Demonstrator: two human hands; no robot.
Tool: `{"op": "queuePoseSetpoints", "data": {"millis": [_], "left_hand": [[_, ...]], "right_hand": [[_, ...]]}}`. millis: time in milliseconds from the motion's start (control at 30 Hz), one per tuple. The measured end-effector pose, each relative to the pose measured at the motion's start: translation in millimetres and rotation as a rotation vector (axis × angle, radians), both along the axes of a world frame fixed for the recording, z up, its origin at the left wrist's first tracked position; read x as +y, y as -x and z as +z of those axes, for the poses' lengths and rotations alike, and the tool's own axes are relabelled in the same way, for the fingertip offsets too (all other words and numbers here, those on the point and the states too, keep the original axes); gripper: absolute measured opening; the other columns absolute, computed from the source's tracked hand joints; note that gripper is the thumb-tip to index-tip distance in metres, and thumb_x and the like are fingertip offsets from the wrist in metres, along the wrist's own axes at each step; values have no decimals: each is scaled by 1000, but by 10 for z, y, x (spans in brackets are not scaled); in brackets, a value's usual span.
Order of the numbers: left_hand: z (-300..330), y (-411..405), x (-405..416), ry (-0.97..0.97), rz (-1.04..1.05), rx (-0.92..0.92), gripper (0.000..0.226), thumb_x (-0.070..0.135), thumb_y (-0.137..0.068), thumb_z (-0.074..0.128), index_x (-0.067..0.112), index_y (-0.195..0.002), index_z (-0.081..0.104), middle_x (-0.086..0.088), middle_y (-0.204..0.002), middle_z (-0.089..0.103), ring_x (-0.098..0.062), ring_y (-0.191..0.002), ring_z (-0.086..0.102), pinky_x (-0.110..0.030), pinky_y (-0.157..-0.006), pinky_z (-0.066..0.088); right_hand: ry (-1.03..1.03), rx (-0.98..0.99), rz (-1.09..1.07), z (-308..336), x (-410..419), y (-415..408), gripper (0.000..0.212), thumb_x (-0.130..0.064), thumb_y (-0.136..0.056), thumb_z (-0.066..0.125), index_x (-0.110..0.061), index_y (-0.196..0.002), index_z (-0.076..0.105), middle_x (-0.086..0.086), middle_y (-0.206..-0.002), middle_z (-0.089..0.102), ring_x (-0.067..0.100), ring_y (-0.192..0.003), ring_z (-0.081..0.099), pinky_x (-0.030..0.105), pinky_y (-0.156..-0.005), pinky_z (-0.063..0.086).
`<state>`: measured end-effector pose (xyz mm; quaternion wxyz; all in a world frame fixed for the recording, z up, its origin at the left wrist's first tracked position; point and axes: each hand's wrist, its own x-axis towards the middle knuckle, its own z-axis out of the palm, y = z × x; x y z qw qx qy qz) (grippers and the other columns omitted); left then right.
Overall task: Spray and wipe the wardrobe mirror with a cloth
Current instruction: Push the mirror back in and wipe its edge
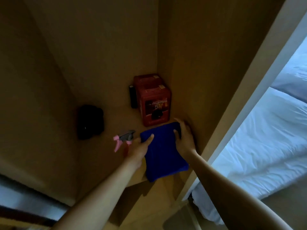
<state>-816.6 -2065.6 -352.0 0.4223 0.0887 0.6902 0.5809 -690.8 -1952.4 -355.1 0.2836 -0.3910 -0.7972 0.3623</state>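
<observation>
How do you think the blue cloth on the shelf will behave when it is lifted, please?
The blue cloth will probably go floppy and unfold, since it looks like soft folded fabric. It seems light: both the left hand and right hand grip its far corners. It overhangs the shelf edge, so it may slide off.

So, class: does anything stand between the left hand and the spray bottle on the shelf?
Nothing visible does. The spray bottle stands just left of the left hand, which grips the cloth edge. The black object sits farther left, out of the way.
</observation>
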Motion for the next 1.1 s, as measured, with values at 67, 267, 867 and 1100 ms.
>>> {"op": "queuePoseSetpoints", "data": {"millis": [67,267,867,1100], "left_hand": [[-57,48,163,30,24,96,53,45,-80,71,0,-106,62,-6,-103,68,-26,-97,64,-39,-79,56],[-297,186,492,133,80,369,35,33,-93,61,-1,-96,60,-15,-84,61,-29,-79,59,-40,-73,49],[-1199,-257,256,414,-431,1359,52,27,-99,24,6,-145,37,-9,-153,34,-22,-142,30,-37,-113,17],[-1118,-240,396,470,-362,1342,52,25,-95,31,4,-140,46,-11,-147,44,-20,-138,34,-34,-113,17]], "right_hand": [[-51,-18,-12,-104,75,60,41,-17,-104,39,-31,-143,39,4,-145,40,17,-121,47,18,-93,32],[-198,-195,1,-372,283,299,46,-18,-105,37,-32,-148,33,7,-140,43,14,-103,54,13,-81,38],[-365,-668,303,-968,163,226,67,-43,-101,-4,-14,-152,27,4,-158,24,17,-147,21,35,-121,2],[-374,-701,382,-951,348,371,74,-46,-87,-15,-21,-155,2,1,-164,-1,14,-150,-4,33,-118,-11]]}}
